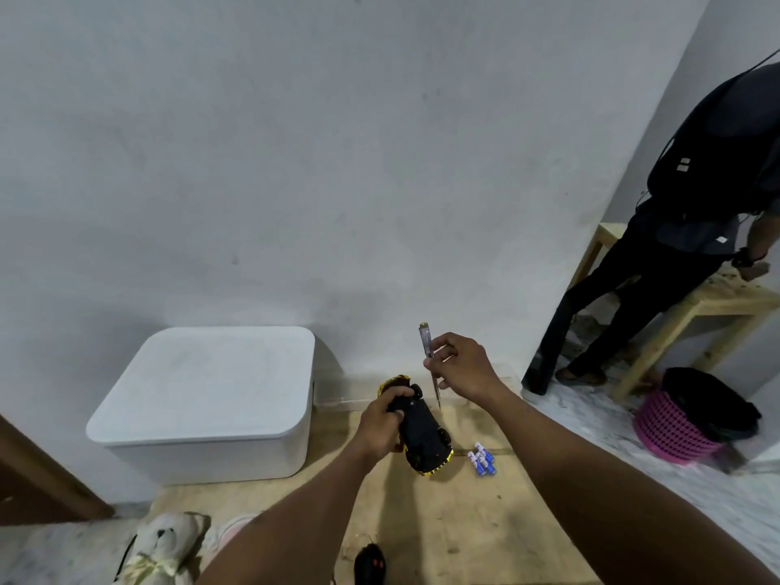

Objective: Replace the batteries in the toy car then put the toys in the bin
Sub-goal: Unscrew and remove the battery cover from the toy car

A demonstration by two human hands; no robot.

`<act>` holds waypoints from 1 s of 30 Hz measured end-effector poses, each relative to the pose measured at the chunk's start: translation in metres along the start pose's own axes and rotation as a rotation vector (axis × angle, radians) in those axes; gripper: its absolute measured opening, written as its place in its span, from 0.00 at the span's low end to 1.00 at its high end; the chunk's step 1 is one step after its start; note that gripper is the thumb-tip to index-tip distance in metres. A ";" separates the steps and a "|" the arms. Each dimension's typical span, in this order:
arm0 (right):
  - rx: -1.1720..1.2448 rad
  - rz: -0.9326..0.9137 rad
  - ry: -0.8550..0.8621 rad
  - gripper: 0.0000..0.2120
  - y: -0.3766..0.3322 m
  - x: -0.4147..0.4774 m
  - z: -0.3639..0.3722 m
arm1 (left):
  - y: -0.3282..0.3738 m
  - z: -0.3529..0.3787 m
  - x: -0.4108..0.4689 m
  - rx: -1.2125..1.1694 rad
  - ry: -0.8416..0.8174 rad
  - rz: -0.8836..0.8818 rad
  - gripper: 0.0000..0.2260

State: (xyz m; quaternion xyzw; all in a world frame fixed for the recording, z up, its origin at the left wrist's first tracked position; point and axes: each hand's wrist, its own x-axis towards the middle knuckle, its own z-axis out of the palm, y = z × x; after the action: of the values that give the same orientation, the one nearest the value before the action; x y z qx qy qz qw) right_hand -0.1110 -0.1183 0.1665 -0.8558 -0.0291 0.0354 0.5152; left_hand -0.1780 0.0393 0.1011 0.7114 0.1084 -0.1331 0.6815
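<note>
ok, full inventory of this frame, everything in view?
toy car: 1, black and yellow, in left hand
screwdriver: 1, clear handle, in right hand
batteries: small cluster, blue and white, right of toy car
bin: 1, white, lid on, left by wall
plush toy: 1, cream, bottom left
remote: 1, black, bottom edge
basket: 1, pink, far right
table: 1, wood, right
other person: 1, dark clothes, at table
left hand: grips toy car
right hand: pinches screwdriver

The left grip (382,424) covers part of the car (424,441)'s underside, and the right grip (464,365) hides part of the screwdriver (428,356), whose tip is too fine to make out. The near edge cuts off the remote (370,565) and the bear (162,546), and the right edge cuts off a standing person (683,230). The batteries (481,458) are too small to count or read.
</note>
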 end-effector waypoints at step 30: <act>0.216 -0.121 0.120 0.11 -0.014 0.003 0.012 | 0.015 -0.003 0.006 -0.186 -0.055 -0.039 0.11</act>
State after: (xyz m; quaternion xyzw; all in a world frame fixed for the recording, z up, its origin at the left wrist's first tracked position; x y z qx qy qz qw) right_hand -0.1093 -0.1010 0.1731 -0.7926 -0.0458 -0.0443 0.6064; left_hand -0.1669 0.0414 0.1136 0.6390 0.1155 -0.1554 0.7445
